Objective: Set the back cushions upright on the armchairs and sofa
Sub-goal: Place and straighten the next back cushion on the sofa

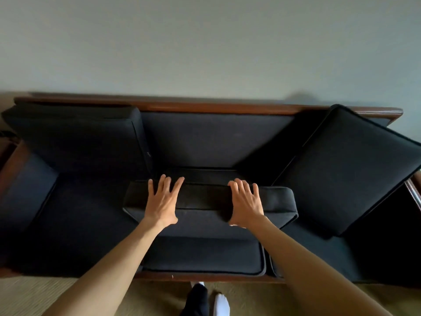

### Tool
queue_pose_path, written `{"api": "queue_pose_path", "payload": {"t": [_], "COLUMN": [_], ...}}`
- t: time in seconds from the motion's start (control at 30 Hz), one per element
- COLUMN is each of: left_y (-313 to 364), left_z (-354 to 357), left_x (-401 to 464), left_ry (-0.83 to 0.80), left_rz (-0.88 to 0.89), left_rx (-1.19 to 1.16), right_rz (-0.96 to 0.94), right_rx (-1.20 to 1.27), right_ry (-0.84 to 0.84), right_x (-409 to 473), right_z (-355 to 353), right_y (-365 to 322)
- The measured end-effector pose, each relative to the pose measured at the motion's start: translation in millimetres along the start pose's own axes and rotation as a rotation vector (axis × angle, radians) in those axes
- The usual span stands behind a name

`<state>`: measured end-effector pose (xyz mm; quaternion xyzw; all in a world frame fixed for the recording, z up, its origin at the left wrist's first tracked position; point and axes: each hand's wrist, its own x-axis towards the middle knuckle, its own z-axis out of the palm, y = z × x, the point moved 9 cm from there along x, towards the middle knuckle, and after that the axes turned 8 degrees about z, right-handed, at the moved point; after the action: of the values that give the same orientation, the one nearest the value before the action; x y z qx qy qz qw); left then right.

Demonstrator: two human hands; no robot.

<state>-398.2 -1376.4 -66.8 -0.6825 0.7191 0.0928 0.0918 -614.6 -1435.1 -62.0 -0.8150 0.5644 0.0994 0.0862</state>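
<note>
A dark sofa with a wooden frame (pixel 205 107) stands against the wall. Its left back cushion (pixel 75 137) is upright against the backrest. The right back cushion (pixel 348 165) leans tilted, one corner up on the frame. The middle back cushion (pixel 205 198) lies flat on the seat, its edge towards me. My left hand (pixel 163 202) and my right hand (pixel 246 205) rest on top of this flat cushion with fingers spread, thumbs at its near edge. Neither hand visibly grips it.
The bare sofa backrest (pixel 214 137) shows behind the flat cushion. Seat cushions (pixel 202 256) lie below. A plain wall (pixel 205 46) rises behind the sofa. Carpet (pixel 34 295) and my feet (pixel 205 299) are at the bottom edge.
</note>
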Motion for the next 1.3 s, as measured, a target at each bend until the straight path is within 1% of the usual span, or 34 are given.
{"api": "queue_pose_path", "payload": {"t": [0.17, 0.3, 0.43, 0.73, 0.93, 1.07, 1.3], "left_y": [-6.7, -28.5, -45.9, -83.2, -95.1, -94.5, -103.3], "left_z": [-13.9, -26.5, -46.2, -85.9, -86.6, -77.1, -77.8], "left_x": [39.0, 70.3, 105.5, 190.2, 223.8, 237.5, 258.8], "left_ry": [0.001, 0.014, 0.049, 0.096, 0.053, 0.023, 0.009], "left_rz": [0.138, 0.165, 0.192, 0.192, 0.157, 0.154, 0.134], "left_rx": [-0.016, -0.028, -0.022, -0.019, -0.042, -0.062, -0.102], "right_rz": [-0.043, -0.044, -0.008, 0.029, 0.016, 0.011, 0.013], "right_rx": [0.002, -0.023, -0.029, -0.015, -0.032, -0.024, -0.018], "right_ry": [-0.002, -0.026, 0.009, 0.040, 0.020, -0.021, -0.033], "right_x": [35.4, 68.5, 100.8, 185.1, 231.9, 246.8, 273.1], "right_z": [-10.5, -24.2, -36.9, -74.0, -74.0, -63.0, -64.6], "right_y": [5.5, 1.9, 0.9, 1.7, 3.7, 7.0, 10.0]}}
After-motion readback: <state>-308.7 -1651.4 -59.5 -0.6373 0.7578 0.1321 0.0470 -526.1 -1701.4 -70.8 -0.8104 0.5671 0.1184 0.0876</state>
